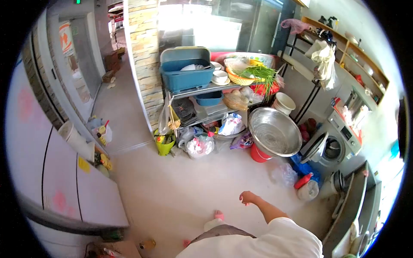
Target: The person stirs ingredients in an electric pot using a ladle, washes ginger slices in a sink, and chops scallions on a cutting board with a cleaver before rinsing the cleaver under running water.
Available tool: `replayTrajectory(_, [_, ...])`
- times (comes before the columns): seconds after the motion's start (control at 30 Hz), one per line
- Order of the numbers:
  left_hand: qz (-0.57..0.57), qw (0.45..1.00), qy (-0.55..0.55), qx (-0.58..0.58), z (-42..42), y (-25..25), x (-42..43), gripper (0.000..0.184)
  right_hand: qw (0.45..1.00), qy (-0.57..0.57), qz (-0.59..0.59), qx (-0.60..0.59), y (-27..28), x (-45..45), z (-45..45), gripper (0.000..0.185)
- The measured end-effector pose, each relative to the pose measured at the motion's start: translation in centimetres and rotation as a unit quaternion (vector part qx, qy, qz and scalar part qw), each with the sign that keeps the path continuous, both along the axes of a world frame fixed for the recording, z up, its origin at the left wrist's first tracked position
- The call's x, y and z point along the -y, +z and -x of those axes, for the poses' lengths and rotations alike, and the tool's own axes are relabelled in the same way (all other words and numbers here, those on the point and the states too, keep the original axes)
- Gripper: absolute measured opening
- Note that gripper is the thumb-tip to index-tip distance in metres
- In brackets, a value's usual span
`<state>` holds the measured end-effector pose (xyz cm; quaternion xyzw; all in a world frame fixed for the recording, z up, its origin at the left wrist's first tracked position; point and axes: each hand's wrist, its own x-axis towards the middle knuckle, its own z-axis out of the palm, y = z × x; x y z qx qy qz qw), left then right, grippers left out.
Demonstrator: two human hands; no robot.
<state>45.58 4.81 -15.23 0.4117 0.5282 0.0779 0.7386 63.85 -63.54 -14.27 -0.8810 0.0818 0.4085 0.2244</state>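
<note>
My right hand (246, 198) hangs in front of my body over the pale floor, its fingers curled inward; whether anything is inside them is too small to make out. It touches nothing around it. Nearest ahead of it are a red bucket (260, 154) with a large steel basin (275, 132) resting on top, and a clear plastic bag (285, 174) on the floor. My left hand is out of the frame.
A metal shelf (200, 90) holds a blue dish box (188, 75), white bowls (220, 76) and a yellow basket (240, 79) with greens. To the right stands a washing machine (333, 148) with its door open. White cabinets (97, 193) line the left. A doorway opens at upper left.
</note>
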Motion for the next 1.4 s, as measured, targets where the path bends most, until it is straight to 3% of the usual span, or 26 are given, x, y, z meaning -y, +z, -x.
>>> replayTrajectory(0.07, [-0.029, 0.996, -0.078, -0.043, -3.2, -0.1, 3.0, 0.026, 1.0, 0.011, 0.009, 0.015, 2.3, 2.0, -3.2, 0.035])
replayTrajectory(0.17, [-0.082, 0.97, -0.195, -0.116, -7.3, -0.8, 7.6, 0.025, 0.965, -0.154, -0.201, 0.07, 8.8, 5.0, -6.9, 0.03])
replayTrajectory(0.23, [-0.121, 0.942, -0.266, -0.167, -9.7, -0.9, 10.5, 0.025, 0.937, -0.209, -0.252, 0.124, 10.4, 9.5, -8.3, 0.031])
replayTrajectory(0.3, [-0.162, 0.903, -0.337, -0.211, -12.1, -0.9, 12.7, 0.025, 0.962, -0.17, -0.08, 0.196, 9.0, 14.9, -8.9, 0.034])
replayTrajectory(0.37, [-0.194, 0.863, -0.399, -0.24, -15.1, -1.5, 15.0, 0.024, 0.97, -0.087, 0.13, 0.186, 7.5, 19.6, -9.7, 0.036])
replayTrajectory(0.47, [-0.247, 0.799, -0.478, -0.267, -19.4, -2.2, 17.1, 0.024, 0.96, -0.042, 0.179, 0.211, 6.7, 23.6, -14.4, 0.04])
replayTrajectory(0.5, [-0.265, 0.776, -0.504, -0.27, -21.0, -2.6, 17.7, 0.024, 0.905, -0.089, 0.109, 0.401, 4.3, 24.7, -16.7, 0.031])
replayTrajectory(0.57, [-0.31, 0.722, -0.564, -0.253, -25.3, -3.6, 18.7, 0.024, 0.905, -0.004, 0.125, 0.408, 9.2, 25.2, -23.8, 0.026])
replayTrajectory(0.67, [-0.387, 0.602, -0.677, -0.17, -34.4, -5.7, 21.8, 0.023, 0.876, -0.096, 0.013, 0.473, 15.6, 25.5, -31.9, 0.026])
replayTrajectory(0.73, [-0.447, 0.492, -0.741, -0.099, -42.8, -0.5, 30.2, 0.025, 0.871, -0.13, -0.093, 0.465, 19.7, 25.9, -36.3, 0.026])
replayTrajectory(0.8, [-0.543, 0.458, -0.702, 0.044, -51.5, 3.1, 38.4, 0.025, 0.854, -0.087, -0.075, 0.508, 20.1, 27.6, -40.7, 0.024])
replayTrajectory(0.87, [-0.504, 0.525, -0.679, 0.1, -61.1, 4.7, 45.6, 0.023, 0.848, -0.074, -0.079, 0.518, 21.0, 29.6, -45.0, 0.023])
replayTrajectory(0.9, [-0.539, 0.505, -0.65, 0.18, -65.8, 6.3, 49.7, 0.021, 0.855, -0.079, -0.092, 0.505, 21.5, 30.7, -46.9, 0.024])
replayTrajectory(0.97, [-0.541, 0.511, -0.591, 0.311, -73.3, 14.1, 59.5, 0.018, 0.871, -0.083, -0.084, 0.476, 22.4, 32.3, -49.8, 0.026])
replayTrajectory(1.0, [-0.558, 0.476, -0.599, 0.323, -77.2, 17.5, 63.4, 0.017, 0.869, -0.102, -0.109, 0.472, 23.3, 32.8, -51.1, 0.026])
replayTrajectory(1.07, [-0.592, 0.447, -0.518, 0.426, -84.3, 20.9, 71.0, 0.013, 0.861, -0.144, -0.159, 0.461, 24.8, 34.3, -53.3, 0.026])
replayTrajectory(1.1, [-0.589, 0.441, -0.53, 0.422, -87.0, 23.2, 74.3, 0.01, 0.86, -0.141, -0.171, 0.459, 25.8, 35.0, -54.1, 0.025])
replayTrajectory(1.13, [-0.627, 0.415, -0.486, 0.446, -90.0, 24.1, 77.7, 0.006, 0.859, -0.138, -0.185, 0.457, 26.8, 35.6, -54.8, 0.025])
replayTrajectory(1.23, [-0.663, 0.33, -0.497, 0.452, -97.0, 26.6, 85.6, 0.025, 0.846, -0.13, -0.247, 0.454, 28.3, 38.2, -58.1, 0.025])
replayTrajectory(1.33, [-0.673, 0.268, -0.451, 0.522, -102.7, 26.7, 92.4, 0.027, 0.837, -0.117, -0.298, 0.444, 28.2, 42.0, -63.5, 0.027])
replayTrajectory(1.4, [-0.72, 0.186, -0.415, 0.524, -105.4, 26.7, 94.9, 0.026, 0.83, -0.133, -0.326, 0.432, 29.3, 43.4, -67.0, 0.026])
